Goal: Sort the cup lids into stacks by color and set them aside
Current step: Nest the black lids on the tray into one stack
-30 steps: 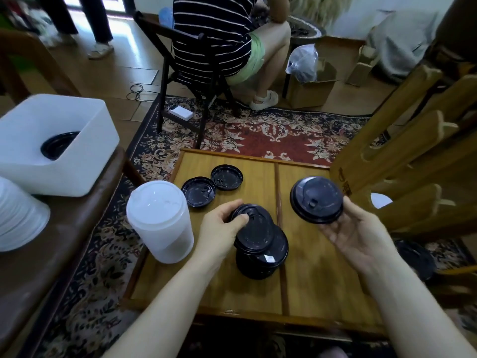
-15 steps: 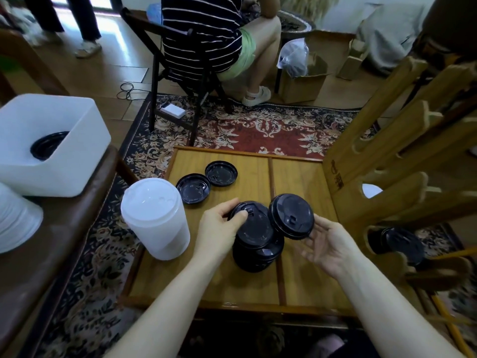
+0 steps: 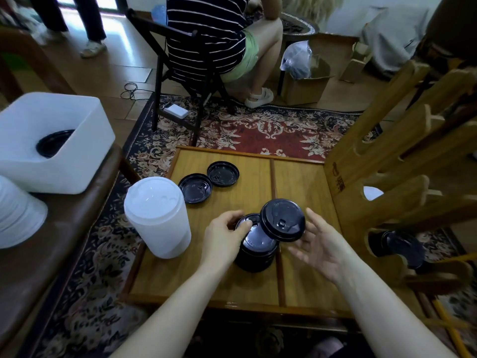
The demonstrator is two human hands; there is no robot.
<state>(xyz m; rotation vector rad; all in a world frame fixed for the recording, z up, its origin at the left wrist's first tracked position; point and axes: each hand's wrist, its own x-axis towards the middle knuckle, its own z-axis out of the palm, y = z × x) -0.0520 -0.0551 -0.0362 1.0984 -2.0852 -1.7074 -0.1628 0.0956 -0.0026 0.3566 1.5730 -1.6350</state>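
Observation:
A short stack of black lids stands on the low wooden table. My left hand grips the stack's top from the left, thumb on the uppermost lid. One more black lid tilts over the stack's right edge. My right hand sits just right of it with fingers spread and straight, fingertips under or against its rim. A tall stack of white lids stands at the table's left edge. Two loose black lids lie upside down farther back.
A white bin holding a black lid sits on the brown bench at left, with another white stack beside it. A wooden rack holding black lids crowds the right side. A seated person's chair is behind the table.
My right hand carried the black lid leftward from the table's right side to the stack, and its fingers have spread open. My left hand stayed on the stack.

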